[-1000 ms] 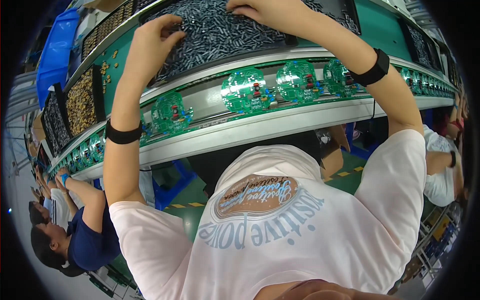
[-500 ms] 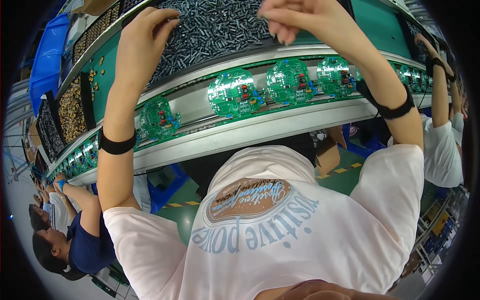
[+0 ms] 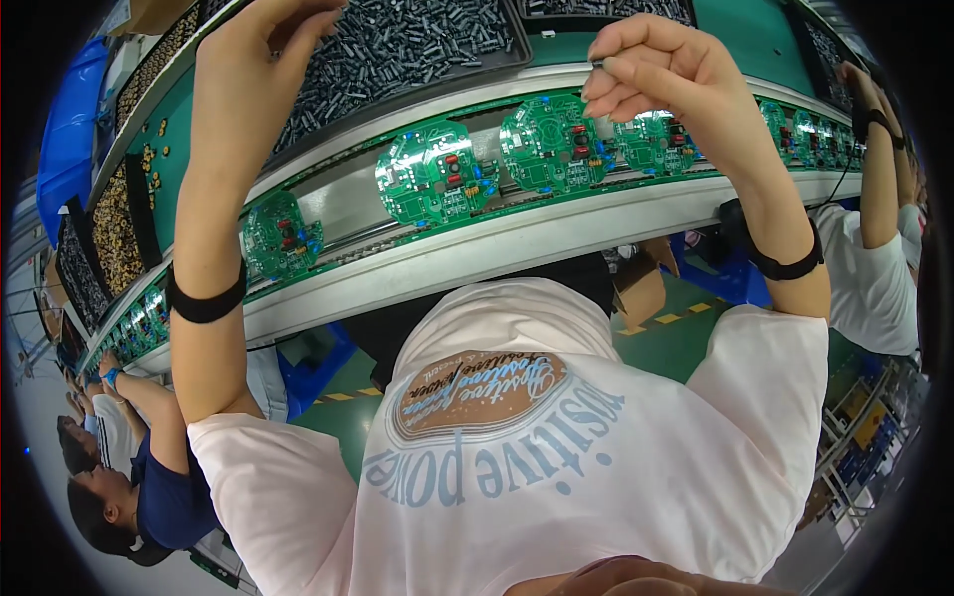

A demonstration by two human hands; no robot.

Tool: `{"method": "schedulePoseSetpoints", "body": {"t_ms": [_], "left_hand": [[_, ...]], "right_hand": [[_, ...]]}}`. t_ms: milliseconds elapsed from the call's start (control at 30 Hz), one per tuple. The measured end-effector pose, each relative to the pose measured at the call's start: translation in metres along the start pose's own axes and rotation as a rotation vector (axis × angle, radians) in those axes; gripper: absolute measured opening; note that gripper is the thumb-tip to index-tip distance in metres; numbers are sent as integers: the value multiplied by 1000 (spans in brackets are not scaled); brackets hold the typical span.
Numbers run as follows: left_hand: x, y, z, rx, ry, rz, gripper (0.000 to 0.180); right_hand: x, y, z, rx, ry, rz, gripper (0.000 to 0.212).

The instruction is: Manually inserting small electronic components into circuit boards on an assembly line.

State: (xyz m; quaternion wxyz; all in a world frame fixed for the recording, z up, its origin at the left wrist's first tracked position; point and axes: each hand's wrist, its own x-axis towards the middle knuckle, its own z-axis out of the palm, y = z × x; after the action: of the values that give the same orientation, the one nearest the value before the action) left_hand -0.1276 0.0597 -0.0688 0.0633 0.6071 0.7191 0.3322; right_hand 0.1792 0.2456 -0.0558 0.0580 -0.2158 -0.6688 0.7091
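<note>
My right hand (image 3: 664, 77) is raised over the conveyor with thumb and forefinger pinched on a small dark capacitor (image 3: 599, 65). Its other fingers curl loosely, just above a round green circuit board (image 3: 651, 139). At the upper left, my left hand (image 3: 260, 55) is bent over a black tray of dark cylindrical capacitors (image 3: 397, 45). Thumb and forefinger come together there; whatever lies between them cannot be made out, and the picture's edge cuts off part of the hand. Another circuit board (image 3: 432, 174), with red, black and blue parts on it, sits between my arms.
Along the conveyor's white front rail (image 3: 427, 263) runs a row of similar boards. Bins of yellowish parts (image 3: 121, 233) and a blue bin (image 3: 75, 149) stand at the left. A co-worker in navy (image 3: 179, 487) is at the left, another in white (image 3: 874, 283) at the right.
My right hand has come back from the capacitor tray, toward me and to the right, over the boards. My left hand has shifted slightly up and left. The boards appear further left in view.
</note>
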Motion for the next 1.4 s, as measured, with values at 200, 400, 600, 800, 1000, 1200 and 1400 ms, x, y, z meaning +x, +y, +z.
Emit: {"method": "schedulePoseSetpoints", "body": {"t_ms": [200,400,600,800,1000,1200,1400], "left_hand": [[-23,27,0,-157,-42,-79,18],[-37,41,-2,-163,-120,-85,16],[-43,44,1,-113,-181,-66,14],[-54,33,5,-331,-247,-165,14],[-61,29,6,-583,-278,-271,19],[-62,21,7,-717,-409,-384,25],[-64,20,8,-844,-428,-464,26]], "right_hand": [[-5,-5,12,85,89,120,8],[-7,26,3,-418,37,-123,11],[7,16,39,-877,83,-177,6],[7,32,42,-847,148,-223,10],[10,33,43,-820,194,-217,10],[10,36,43,-806,196,-223,11],[9,33,47,-868,194,-272,11]]}}
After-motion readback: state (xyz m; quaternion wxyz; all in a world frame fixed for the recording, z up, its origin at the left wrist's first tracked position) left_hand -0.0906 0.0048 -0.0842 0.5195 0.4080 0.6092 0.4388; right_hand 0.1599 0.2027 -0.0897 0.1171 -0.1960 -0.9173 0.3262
